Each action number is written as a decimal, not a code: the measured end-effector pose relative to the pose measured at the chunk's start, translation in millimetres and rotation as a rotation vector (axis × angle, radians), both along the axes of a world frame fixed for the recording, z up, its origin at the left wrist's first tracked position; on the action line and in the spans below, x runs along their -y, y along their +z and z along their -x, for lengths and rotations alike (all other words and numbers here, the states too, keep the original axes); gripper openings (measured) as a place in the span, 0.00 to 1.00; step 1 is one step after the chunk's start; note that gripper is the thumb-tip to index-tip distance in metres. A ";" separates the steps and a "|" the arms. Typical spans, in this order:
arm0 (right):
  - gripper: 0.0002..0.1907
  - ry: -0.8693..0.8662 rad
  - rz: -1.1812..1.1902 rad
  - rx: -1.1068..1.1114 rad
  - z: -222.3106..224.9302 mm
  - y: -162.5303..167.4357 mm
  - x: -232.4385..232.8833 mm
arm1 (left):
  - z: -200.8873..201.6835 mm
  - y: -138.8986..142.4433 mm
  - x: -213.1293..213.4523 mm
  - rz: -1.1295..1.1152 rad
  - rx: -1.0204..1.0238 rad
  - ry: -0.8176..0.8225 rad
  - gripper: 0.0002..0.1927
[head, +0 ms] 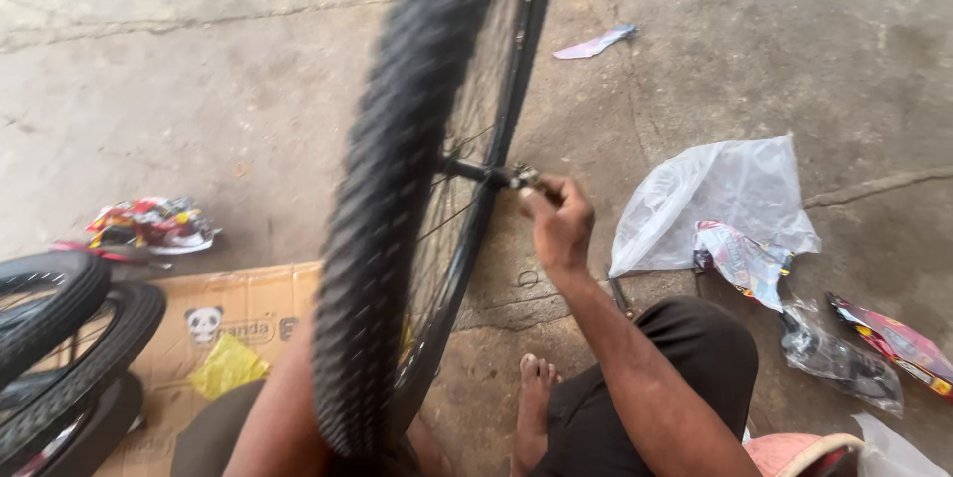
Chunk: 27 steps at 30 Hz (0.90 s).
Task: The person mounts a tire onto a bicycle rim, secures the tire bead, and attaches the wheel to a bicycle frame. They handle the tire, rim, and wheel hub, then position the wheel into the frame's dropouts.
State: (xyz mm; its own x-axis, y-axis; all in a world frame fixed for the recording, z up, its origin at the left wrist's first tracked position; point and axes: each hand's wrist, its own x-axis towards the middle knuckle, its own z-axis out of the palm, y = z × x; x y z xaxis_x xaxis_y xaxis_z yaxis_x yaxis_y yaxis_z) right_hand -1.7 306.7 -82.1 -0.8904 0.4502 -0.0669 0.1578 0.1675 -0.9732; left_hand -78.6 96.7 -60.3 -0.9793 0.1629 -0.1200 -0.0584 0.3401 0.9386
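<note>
Bicycle wheel [397, 189] upright, right hand [559, 224] at axle [486, 175]

Flattened cardboard box [233, 313], clear plastic bag [710, 199]

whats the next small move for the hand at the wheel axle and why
Probably a further small turn of the nut. The right hand pinches the nut at the end of the axle, which sticks out from the hub of the upright wheel. No tool shows in that hand, so it looks like finger work. The left hand is hidden behind the tyre, likely steadying it.
</note>
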 end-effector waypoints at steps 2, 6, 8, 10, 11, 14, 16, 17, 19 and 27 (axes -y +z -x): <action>0.11 0.108 -0.014 -0.056 -1.9 -8.1 -3.3 | -0.8 1.1 -5.5 -0.016 -0.014 -0.068 0.21; 0.21 0.258 0.175 -0.031 7.4 -24.9 -15.4 | -5.9 11.2 -15.1 -0.009 -0.003 -0.139 0.20; 0.26 0.286 0.302 -0.062 9.5 -31.2 -21.4 | -9.6 11.2 -18.3 0.011 0.024 -0.157 0.19; 0.21 0.359 0.450 -0.203 9.6 -35.2 -26.2 | -10.7 6.2 -19.1 -0.231 0.201 -0.104 0.18; 0.23 0.370 0.486 -0.210 8.5 -36.3 -27.8 | -10.2 2.1 -18.9 -0.414 0.325 -0.071 0.18; 0.28 0.401 0.496 -0.217 3.2 -36.6 -30.2 | -8.1 -16.4 -15.9 0.292 -0.190 -0.251 0.21; 0.29 0.418 0.392 -0.182 0.5 -35.0 -29.2 | -4.7 -31.2 -11.7 -0.071 -0.096 -0.155 0.23; 0.29 0.416 0.364 -0.188 0.2 -34.5 -27.0 | -3.5 -38.5 -8.9 -0.251 -0.045 -0.102 0.25; 0.28 0.410 0.308 -0.200 0.8 -33.9 -22.7 | -0.2 -51.2 -5.5 -0.095 -0.049 -0.110 0.24; 0.24 0.386 0.153 -0.237 4.9 -41.4 -16.3 | -4.7 -46.9 1.7 0.198 -0.189 -0.174 0.26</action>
State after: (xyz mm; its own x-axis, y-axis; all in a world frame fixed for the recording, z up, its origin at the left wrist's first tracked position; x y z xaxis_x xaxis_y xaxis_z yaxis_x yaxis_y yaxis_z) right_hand -6.6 322.9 -123.5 -0.9894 0.0839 0.1185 -0.1170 0.0226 -0.9929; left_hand -73.9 94.9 -107.2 -0.9469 0.3210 0.0151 0.1852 0.5068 0.8419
